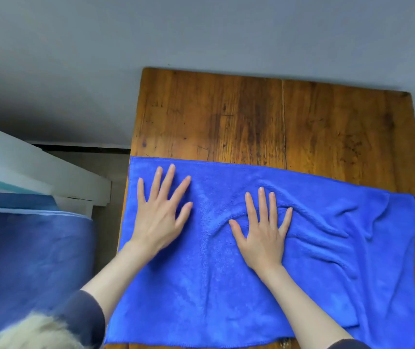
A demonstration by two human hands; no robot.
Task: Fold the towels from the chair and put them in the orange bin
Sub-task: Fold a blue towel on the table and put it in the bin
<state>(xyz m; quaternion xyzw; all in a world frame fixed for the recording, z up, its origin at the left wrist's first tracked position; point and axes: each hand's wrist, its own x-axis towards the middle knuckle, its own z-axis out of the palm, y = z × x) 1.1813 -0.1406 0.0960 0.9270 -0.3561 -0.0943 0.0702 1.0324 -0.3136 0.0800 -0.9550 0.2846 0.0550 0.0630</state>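
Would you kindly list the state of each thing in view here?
Towel: spread on the table, smooth at left, wrinkled at right.
Left hand: open, flat on the towel.
Right hand: open, flat on the towel.
Table: far half bare.

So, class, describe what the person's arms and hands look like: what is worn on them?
Both hands, left and right, are bare, with no gloves, rings or watch visible. Dark navy sleeves are pushed up, leaving the forearms uncovered.
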